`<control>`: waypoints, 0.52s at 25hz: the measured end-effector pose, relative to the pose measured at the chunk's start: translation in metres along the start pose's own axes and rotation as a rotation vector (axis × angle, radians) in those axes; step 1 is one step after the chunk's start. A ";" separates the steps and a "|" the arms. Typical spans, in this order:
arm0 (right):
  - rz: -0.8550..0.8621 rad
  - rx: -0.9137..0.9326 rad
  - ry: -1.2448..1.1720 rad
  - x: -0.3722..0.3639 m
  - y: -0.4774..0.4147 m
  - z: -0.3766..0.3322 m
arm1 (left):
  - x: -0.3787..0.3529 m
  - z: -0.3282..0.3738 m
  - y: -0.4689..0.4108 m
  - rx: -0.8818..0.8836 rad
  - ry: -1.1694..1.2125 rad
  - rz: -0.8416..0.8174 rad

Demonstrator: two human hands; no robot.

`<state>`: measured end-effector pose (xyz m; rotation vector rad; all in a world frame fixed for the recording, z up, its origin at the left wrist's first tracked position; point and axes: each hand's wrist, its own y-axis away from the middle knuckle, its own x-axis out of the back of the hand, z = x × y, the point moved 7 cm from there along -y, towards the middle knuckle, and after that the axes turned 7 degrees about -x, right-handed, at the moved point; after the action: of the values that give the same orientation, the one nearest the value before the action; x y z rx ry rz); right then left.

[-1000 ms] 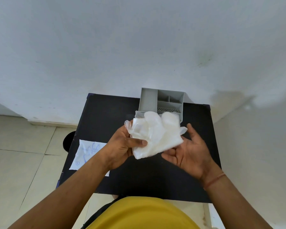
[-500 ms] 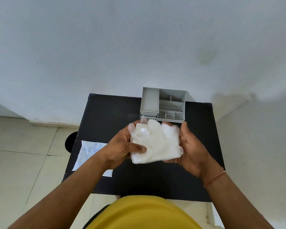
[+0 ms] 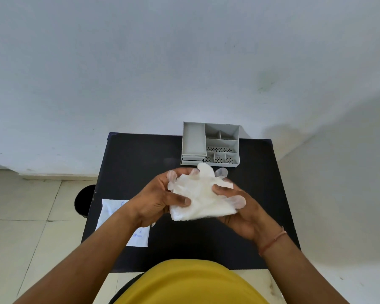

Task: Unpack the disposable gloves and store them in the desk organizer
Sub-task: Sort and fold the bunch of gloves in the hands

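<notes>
Gloves [image 3: 201, 197] were squeezed between left hand [image 3: 156, 199] and right hand [image 3: 241, 213], both closed tight, apparently compacting them for the organizer [image 3: 193, 139].

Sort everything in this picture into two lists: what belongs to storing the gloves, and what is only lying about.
Belongs to the job:
- crumpled bundle of clear plastic gloves, held between left hand and right hand
- grey plastic desk organizer, its visible compartments empty
- flat white printed glove packet, beside the left arm

Lying about:
- black table
- round black object on the floor
</notes>
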<state>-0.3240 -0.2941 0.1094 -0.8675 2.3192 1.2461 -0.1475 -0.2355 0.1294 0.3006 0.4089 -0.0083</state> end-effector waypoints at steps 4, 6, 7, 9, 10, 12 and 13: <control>-0.037 -0.046 0.050 -0.010 -0.003 0.025 | 0.011 0.010 -0.006 0.038 -0.284 -0.099; -0.004 0.027 0.011 -0.016 -0.009 0.029 | 0.012 0.018 -0.008 0.064 -0.347 -0.171; 0.048 0.046 -0.030 -0.014 -0.014 0.031 | 0.011 0.024 -0.010 0.071 -0.342 -0.203; 0.096 0.075 -0.129 -0.013 -0.021 0.036 | 0.011 0.034 -0.013 0.097 -0.265 -0.257; 0.100 0.083 -0.196 -0.013 -0.024 0.038 | 0.014 0.036 -0.016 0.134 -0.192 -0.283; 0.072 0.104 -0.321 -0.012 -0.030 0.042 | 0.018 0.039 -0.020 0.223 -0.057 -0.309; 0.050 0.113 -0.359 -0.012 -0.031 0.042 | 0.017 0.040 -0.023 0.228 -0.052 -0.300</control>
<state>-0.2927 -0.2676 0.0745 -0.5026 2.1080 1.1684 -0.1172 -0.2678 0.1514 0.4604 0.3990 -0.3576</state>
